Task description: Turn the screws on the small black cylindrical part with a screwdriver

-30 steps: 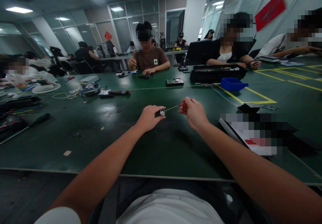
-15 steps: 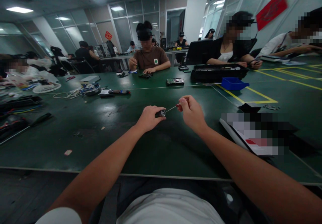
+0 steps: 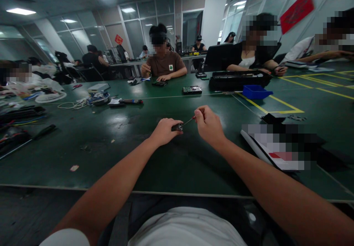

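My left hand (image 3: 163,131) is closed around a short black cylinder (image 3: 177,127), its round, lighter-looking end turned toward me and to the right. A thin screwdriver (image 3: 189,120) is pinched in the fingers of my right hand (image 3: 208,122). Its reddish handle is mostly covered by those fingers, and the metal shaft slants down-left. The shaft's tip lies at the upper edge of the cylinder's end; whether it touches is too small to tell. Both hands are above the green table (image 3: 171,172).
To the right lie a white-and-black item (image 3: 262,150), partly blurred out, and a blue tray (image 3: 256,92). A circuit-board drive (image 3: 192,90) sits ahead. Leftward are a pen-shaped tool (image 3: 131,101), cables (image 3: 73,104) and a long screwdriver (image 3: 44,131). Co-workers sit across the table.
The black cylinder has dropped slightly and turned a little in my left hand. My right hand has shifted slightly left, with the screwdriver still in its fingers.
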Motion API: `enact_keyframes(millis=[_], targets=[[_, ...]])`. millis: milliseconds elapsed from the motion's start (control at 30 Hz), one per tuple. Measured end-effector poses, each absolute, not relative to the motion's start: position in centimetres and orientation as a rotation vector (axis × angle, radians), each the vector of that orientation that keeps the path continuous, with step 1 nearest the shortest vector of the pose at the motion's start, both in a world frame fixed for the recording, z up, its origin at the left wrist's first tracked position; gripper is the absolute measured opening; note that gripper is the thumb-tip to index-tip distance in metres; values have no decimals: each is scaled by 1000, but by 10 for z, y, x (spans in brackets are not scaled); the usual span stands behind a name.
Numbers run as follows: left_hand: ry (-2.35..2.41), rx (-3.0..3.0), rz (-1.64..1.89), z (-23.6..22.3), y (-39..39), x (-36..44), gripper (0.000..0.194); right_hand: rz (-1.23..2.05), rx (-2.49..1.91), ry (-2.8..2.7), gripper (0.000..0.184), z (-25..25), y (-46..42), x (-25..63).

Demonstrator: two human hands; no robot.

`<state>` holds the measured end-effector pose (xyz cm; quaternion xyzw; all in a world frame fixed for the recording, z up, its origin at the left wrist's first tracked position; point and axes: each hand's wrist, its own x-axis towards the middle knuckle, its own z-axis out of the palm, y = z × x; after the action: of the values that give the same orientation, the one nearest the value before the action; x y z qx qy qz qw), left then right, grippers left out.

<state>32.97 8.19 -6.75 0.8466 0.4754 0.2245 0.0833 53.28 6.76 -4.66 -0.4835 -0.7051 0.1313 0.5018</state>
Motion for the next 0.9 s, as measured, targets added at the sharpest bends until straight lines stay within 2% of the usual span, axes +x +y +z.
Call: enact_keyframes(millis=[533,900], targets=[[1400,2514,725,-72,86,326,43,420,-1101,-1692,24,-49,69,532],[1453,2417,743,-72,87,323,37,288,-1183,-1767,22,-49,71,533]])
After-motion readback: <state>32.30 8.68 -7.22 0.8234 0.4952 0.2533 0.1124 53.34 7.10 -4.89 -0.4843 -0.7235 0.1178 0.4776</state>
